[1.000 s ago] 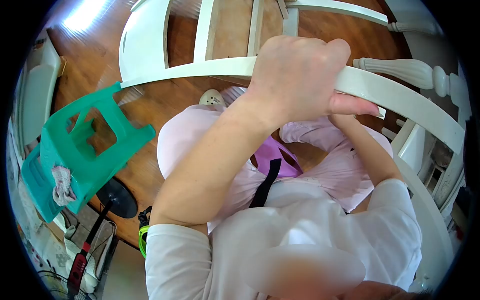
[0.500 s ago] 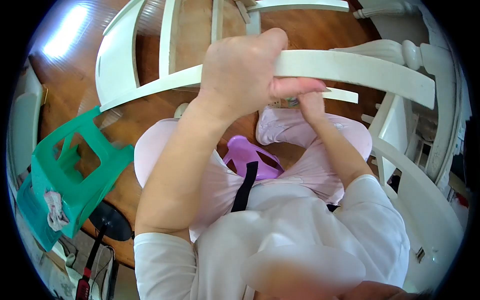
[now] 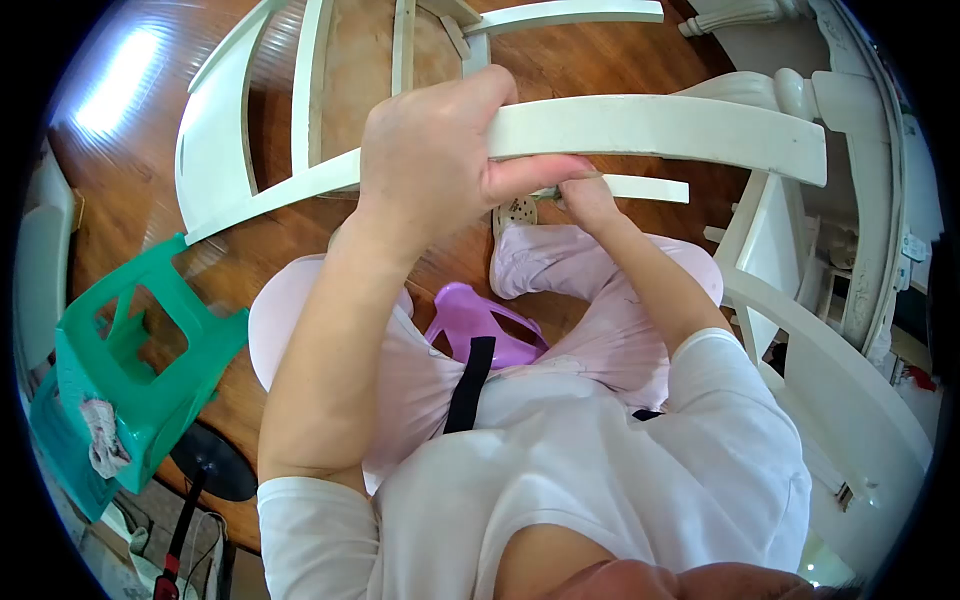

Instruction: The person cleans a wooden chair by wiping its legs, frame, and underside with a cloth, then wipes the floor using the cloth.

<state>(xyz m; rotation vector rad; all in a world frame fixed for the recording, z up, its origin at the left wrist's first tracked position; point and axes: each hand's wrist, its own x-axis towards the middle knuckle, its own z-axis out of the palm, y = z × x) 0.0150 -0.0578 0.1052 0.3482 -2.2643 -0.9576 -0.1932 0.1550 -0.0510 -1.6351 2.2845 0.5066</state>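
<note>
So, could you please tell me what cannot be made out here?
In the head view:
- Left hand: fingertips, hidden by the rail.
- Right hand: its grip, small, partly behind left thumb.
- Panel: far end, cut by the top edge.
- Pole: red end, cut by the bottom edge.

A white rail (image 3: pixel 660 125), arching from 10 to 2 o'clock around the purple plastic (image 3: pixel 490 330), bars the way to open floor (image 3: pixel 610 65) at 1 o'clock. Wooden slats (image 3: pixel 403 45) obstruct 11; a green stool (image 3: pixel 125 370) blocks 9; a curved panel (image 3: pixel 835 365) closes off 3.
</note>
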